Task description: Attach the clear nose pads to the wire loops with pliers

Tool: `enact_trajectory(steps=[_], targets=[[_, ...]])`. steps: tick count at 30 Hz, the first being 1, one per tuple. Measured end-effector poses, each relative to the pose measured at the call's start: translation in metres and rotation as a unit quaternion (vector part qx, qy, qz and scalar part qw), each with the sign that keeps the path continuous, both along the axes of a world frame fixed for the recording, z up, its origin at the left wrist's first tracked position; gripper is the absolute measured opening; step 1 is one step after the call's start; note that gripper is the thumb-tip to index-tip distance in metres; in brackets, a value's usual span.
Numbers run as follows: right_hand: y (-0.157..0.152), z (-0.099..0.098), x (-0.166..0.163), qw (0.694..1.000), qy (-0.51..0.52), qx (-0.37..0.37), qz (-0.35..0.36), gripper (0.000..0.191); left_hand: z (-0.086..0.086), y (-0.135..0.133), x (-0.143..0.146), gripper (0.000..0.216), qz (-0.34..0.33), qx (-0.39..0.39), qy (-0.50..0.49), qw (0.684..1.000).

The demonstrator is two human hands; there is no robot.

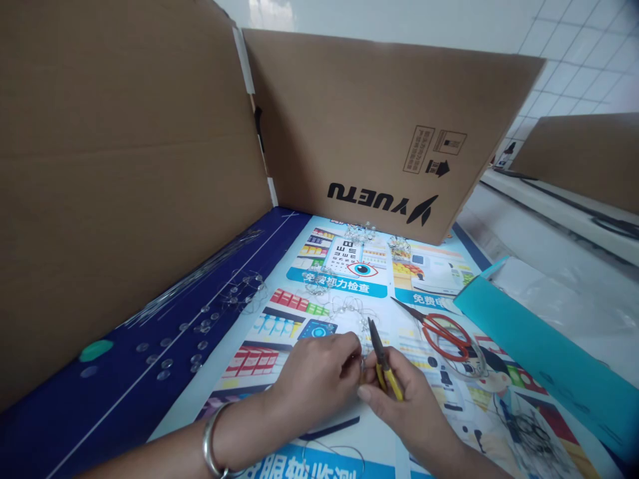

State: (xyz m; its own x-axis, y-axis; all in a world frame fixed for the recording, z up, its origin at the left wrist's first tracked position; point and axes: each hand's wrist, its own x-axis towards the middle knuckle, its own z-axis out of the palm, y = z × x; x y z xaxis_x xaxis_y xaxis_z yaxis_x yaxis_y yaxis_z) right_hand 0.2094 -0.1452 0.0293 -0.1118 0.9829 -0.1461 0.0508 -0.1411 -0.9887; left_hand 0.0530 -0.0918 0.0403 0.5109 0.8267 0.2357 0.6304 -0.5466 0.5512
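Note:
My left hand (319, 369), with a silver bangle on the wrist, is closed in a pinch near the middle of the printed tabletop. Its fingertips appear to grip the near end of a beaded wire (352, 310), a loose loop with clear beads; the exact hold is hidden behind the fingers. My right hand (407, 392) is wrapped round small yellow-handled pliers (378, 346), their dark jaws pointing up and away from me. The two hands almost touch at the fingertips.
Red-handled scissors (446, 338) lie to the right, beside a teal box (539, 359) holding clear plastic. Loose clear beads (202, 326) and thin wires (192, 276) are spread on the left. Beaded wire bundles (360, 233) sit at the back. Cardboard panels (389, 133) wall the left and far sides.

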Motion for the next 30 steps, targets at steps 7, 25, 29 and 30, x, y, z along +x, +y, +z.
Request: enact_trajectory(steps=[7, 25, 29, 30], targets=[[-0.002, 0.002, -0.002, 1.000, 0.022, -0.009, -0.002, 0.019, 0.000, -0.002, 0.000, 0.012, -0.001, 0.017, 0.036, 0.999], [0.006, -0.007, 0.011, 0.999, 0.015, -0.004, -0.052, 0.022, 0.007, 0.003, 0.004, 0.018, -0.110, -0.209, -0.204, 0.950], [0.001, -0.011, 0.009, 0.998, 0.047, -0.014, -0.042, 0.027, 0.001, 0.001, 0.006, 0.016, -0.092, -0.238, -0.236, 0.938], [0.000, -0.011, 0.008, 0.997, 0.053, -0.014, -0.045, 0.028, -0.001, 0.000, 0.007, 0.016, -0.088, -0.247, -0.243, 0.934]])
